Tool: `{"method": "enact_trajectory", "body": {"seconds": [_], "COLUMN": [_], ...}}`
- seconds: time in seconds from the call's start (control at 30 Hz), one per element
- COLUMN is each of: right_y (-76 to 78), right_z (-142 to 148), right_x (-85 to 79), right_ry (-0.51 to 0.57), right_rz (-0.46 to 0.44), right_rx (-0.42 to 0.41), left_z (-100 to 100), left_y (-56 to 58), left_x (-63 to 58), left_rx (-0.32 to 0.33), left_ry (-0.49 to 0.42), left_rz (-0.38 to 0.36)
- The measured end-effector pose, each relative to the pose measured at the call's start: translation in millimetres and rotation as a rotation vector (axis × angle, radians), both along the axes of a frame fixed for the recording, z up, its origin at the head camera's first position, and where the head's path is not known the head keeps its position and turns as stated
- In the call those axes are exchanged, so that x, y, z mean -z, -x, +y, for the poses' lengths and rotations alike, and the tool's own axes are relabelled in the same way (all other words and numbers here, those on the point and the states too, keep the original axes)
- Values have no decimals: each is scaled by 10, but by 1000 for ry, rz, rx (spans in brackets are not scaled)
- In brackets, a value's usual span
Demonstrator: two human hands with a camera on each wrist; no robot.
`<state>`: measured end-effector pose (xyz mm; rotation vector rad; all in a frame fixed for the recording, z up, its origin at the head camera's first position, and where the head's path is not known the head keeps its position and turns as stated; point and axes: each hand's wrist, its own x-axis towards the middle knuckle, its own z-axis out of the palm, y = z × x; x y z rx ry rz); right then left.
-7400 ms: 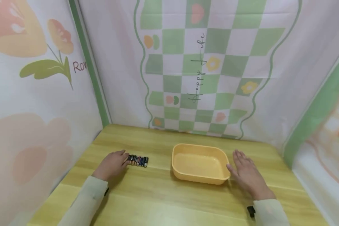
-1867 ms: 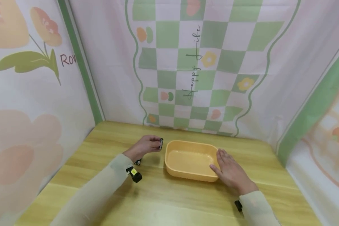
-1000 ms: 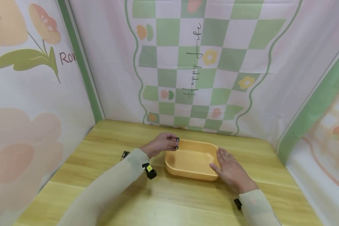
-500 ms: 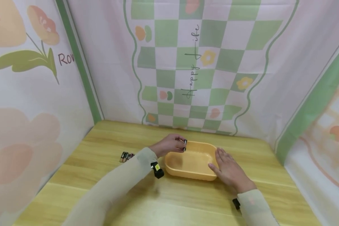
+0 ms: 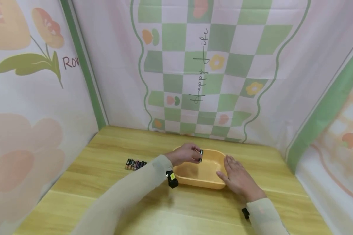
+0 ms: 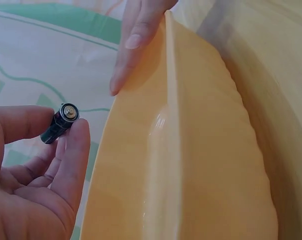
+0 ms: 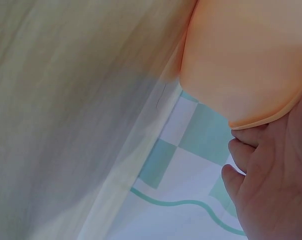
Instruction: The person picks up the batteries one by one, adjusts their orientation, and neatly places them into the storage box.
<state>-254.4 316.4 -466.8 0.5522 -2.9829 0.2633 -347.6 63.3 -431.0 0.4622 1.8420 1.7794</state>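
My left hand point(image 5: 186, 154) holds a dark battery point(image 6: 60, 124) pinched between thumb and finger, over the left part of the yellow plastic basin point(image 5: 198, 183). One metal end of it faces the left wrist camera. My right hand point(image 5: 240, 179) lies against the basin's right side with its fingers straight, the thumb over the rim. A row of several batteries point(image 5: 134, 164), dark with copper-coloured ends, lies on the table to the left of the basin; the left sleeve partly hides the row's right end. The visible basin floor holds nothing.
The wooden table point(image 5: 176, 212) meets a patterned curtain point(image 5: 173, 81) at the back, with further cloth walls left and right. A small black camera point(image 5: 172, 180) sits on the left wrist above the basin's front edge.
My left hand has carried the battery rightward from beside the basin to over it, and slightly lower lately. More of the battery row shows behind the sleeve. My right hand has stayed at the rim.
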Motion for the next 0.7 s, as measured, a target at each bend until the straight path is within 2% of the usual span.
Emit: {"method": "enact_trajectory", "body": {"seconds": [0.33, 0.47, 0.7], "right_y": [-9, -15, -16], "right_z": [-10, -13, -6], "right_x": [5, 3, -2], "right_ry": [5, 3, 18], "right_rz": [22, 27, 9], "right_rx": [-7, -4, -4], "left_z": [103, 175, 331], "left_y": [7, 46, 104], "left_x": [25, 80, 162], "left_rx": [58, 91, 114], "left_ry": [36, 30, 79], "left_rz": [-5, -25, -24]}}
